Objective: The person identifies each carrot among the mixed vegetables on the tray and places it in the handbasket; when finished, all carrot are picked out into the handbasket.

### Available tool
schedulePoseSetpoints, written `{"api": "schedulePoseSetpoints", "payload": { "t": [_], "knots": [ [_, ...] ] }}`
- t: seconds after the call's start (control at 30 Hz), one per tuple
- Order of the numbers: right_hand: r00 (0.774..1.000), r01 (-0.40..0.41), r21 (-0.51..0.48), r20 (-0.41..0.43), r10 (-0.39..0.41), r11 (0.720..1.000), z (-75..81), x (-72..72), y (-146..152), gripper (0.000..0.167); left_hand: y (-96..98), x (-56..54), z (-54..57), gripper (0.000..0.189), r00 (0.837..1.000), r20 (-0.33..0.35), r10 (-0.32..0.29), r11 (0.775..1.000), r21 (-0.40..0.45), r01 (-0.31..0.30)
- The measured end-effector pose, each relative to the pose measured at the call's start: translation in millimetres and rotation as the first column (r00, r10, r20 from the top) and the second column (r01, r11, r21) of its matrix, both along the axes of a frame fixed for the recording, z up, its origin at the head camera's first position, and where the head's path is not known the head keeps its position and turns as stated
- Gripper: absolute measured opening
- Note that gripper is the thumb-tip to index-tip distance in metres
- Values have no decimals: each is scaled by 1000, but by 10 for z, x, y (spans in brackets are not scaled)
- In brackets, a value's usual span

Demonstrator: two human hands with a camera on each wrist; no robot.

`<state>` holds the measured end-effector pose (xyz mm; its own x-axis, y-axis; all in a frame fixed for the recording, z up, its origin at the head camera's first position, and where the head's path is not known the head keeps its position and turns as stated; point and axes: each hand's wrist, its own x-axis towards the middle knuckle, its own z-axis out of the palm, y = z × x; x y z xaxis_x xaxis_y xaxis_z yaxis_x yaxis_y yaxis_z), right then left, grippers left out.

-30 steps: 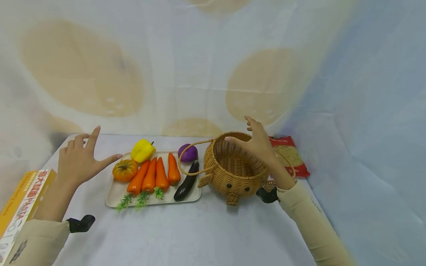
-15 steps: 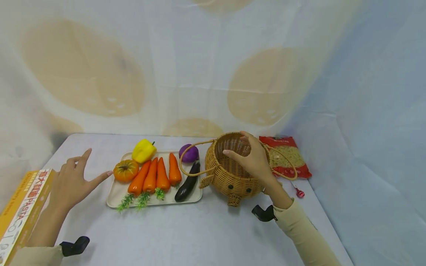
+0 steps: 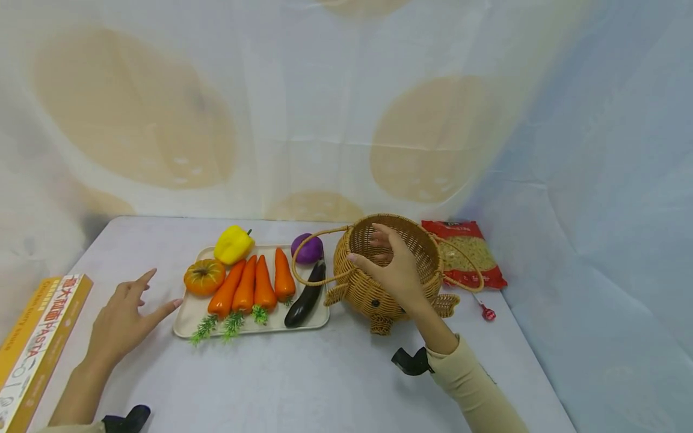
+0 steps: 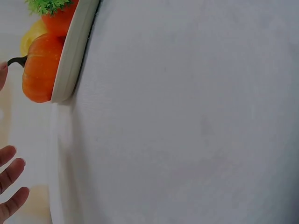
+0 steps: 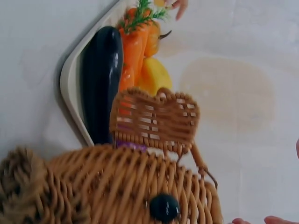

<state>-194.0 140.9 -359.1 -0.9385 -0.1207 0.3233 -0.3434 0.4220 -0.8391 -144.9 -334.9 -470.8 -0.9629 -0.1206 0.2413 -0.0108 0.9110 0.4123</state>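
My left hand [image 3: 120,325] hovers left of the cream tray [image 3: 181,322], thumb and fingers spread and holding nothing. On that tray lie an orange pumpkin [image 3: 204,277], a yellow bell pepper [image 3: 234,245], several carrots [image 3: 264,285], a black eggplant [image 3: 305,299] and a purple round vegetable [image 3: 307,249]. My right hand [image 3: 397,267] is over the front of the wicker basket [image 3: 354,294], its thumb and fingers parted with nothing between them. The basket has an animal face, ears and two loop handles. In the right wrist view, its woven ear [image 5: 154,119] and eye [image 5: 164,207] show close up.
A red pasta bag [image 3: 468,255] lies behind the basket's right side. In front of it sits a small red wrapped lollipop [image 3: 488,313]. A yellow and white pasta box [image 3: 43,343] stands at the left edge. Patterned cloth hangs behind the table.
My left hand has lowered toward the table beside the tray. My right hand has moved left and down across the basket, uncovering the pasta bag and the lollipop.
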Motion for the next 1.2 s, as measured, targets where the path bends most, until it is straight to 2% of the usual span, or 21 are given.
{"api": "schedulePoseSetpoints", "payload": {
  "t": [0.27,0.5,0.8,1.0,1.2],
  "knots": [
    [1000,-20,-33,-4,19,999,-96,52,-187,73,-34,53,-145,78,998,5,-55,993,107,54],
    [998,-63,-76,-21,61,995,-160,119,-378,68,-30,53,-255,63,993,26,-118,965,237,108],
    [994,-108,-137,3,109,985,-248,176,-638,65,-51,73,-384,50,988,25,-154,950,279,141],
    [989,-145,-123,-1,146,982,-282,212,-806,64,-59,85,-457,46,985,-20,-172,935,312,169],
    [986,-166,-109,8,168,980,-311,257,-983,60,-63,89,-525,44,986,-32,-163,934,316,165]
  ]
}}
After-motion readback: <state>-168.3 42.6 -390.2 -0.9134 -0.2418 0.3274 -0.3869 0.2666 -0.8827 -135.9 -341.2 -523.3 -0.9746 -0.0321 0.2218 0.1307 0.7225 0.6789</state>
